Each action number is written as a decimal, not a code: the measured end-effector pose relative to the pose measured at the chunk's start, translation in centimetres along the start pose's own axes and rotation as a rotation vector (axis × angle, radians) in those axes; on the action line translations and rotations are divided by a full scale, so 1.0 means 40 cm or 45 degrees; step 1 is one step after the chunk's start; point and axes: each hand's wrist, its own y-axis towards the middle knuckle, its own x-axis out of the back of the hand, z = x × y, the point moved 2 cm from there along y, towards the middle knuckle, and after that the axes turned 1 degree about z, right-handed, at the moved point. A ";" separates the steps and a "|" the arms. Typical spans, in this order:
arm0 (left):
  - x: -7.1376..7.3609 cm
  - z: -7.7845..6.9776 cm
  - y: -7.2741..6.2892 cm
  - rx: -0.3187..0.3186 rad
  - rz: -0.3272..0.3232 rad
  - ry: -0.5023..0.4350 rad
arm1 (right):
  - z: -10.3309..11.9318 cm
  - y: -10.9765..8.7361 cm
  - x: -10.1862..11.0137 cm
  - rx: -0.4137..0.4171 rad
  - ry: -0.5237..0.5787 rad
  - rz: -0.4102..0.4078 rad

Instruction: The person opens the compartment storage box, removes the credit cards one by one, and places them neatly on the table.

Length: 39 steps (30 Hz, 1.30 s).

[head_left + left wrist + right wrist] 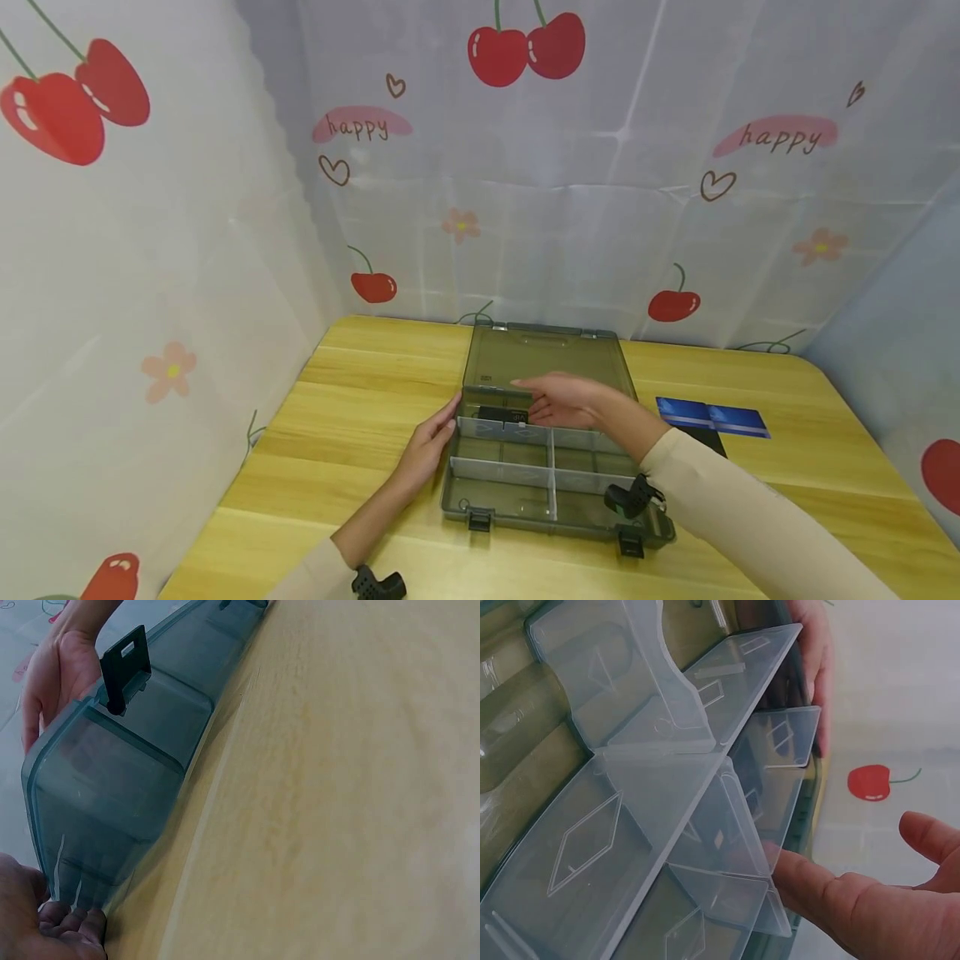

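A dark translucent compartment box (498,521) lies on the wooden table with its lid (551,354) folded back. Against its left wall my left hand (426,450) rests, fingers mostly extended; the left wrist view shows their tips touching the outside of the wall. My right hand (562,400) reaches into the back row, its thumb held apart from the fingers (810,881) in the right wrist view. Clear dividers (682,787) partly cover those fingertips, and I see nothing pinched in them. Just left of that hand, a black card (498,414) lettered VIP sits in the back compartment.
Two blue cards (708,416) lie right of the box, with a black piece (705,439) beside them, partly behind the right forearm. Two black latches (480,521) hang at the box's front. A printed curtain (525,208) encloses the table (360,375).
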 end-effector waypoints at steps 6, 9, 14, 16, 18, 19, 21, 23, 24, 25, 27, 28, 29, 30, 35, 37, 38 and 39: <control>0.000 -0.002 -0.001 -0.004 0.006 -0.006 | 0.000 0.023 0.000 -0.035 0.037 -0.003; 0.001 -0.001 -0.002 -0.002 0.005 -0.002 | 0.000 0.029 -0.001 -0.064 0.080 0.034; 0.002 -0.003 -0.002 0.003 0.005 -0.011 | -0.001 0.036 -0.002 -0.078 0.149 0.045; 0.002 -0.004 -0.002 0.007 0.004 -0.014 | -0.003 0.040 -0.003 -0.070 0.205 0.039; 0.003 -0.006 -0.002 0.015 0.002 -0.013 | -0.004 0.043 -0.005 -0.057 0.261 0.035; 0.003 -0.006 -0.002 0.022 0.001 -0.011 | -0.005 0.044 -0.006 -0.050 0.286 0.035; 0.002 -0.008 -0.002 0.023 0.000 -0.007 | -0.007 0.047 -0.008 -0.036 0.332 0.027; 0.002 -0.008 -0.001 0.024 -0.001 -0.002 | -0.010 0.050 -0.010 -0.027 0.351 0.023; 0.002 -0.007 -0.001 0.018 0.001 -0.001 | -0.012 0.051 -0.010 -0.026 0.363 0.020; 0.002 -0.006 -0.001 0.013 0.001 -0.002 | -0.013 0.052 -0.010 -0.023 0.366 0.019; 0.002 -0.004 0.000 0.002 0.003 -0.004 | -0.016 0.054 -0.009 -0.020 0.371 0.021; 0.002 -0.003 0.001 -0.001 0.002 -0.004 | -0.017 0.055 -0.009 -0.020 0.376 0.021; 0.002 -0.002 0.001 -0.003 0.002 -0.007 | -0.018 0.055 -0.008 -0.020 0.381 0.021; 0.002 -0.002 0.001 -0.006 0.002 -0.006 | -0.018 0.056 -0.007 -0.020 0.387 0.023; 0.002 -0.006 -0.001 0.010 0.001 0.003 | -0.022 0.058 -0.002 -0.021 0.423 0.030; 0.002 -0.009 -0.002 0.011 0.002 0.006 | -0.023 0.057 -0.002 -0.023 0.441 0.031; 0.001 -0.009 -0.002 0.009 0.002 0.007 | -0.024 0.055 -0.002 -0.020 0.442 0.034; 0.001 -0.008 -0.002 0.013 0.003 0.011 | -0.024 0.054 -0.002 -0.019 0.448 0.033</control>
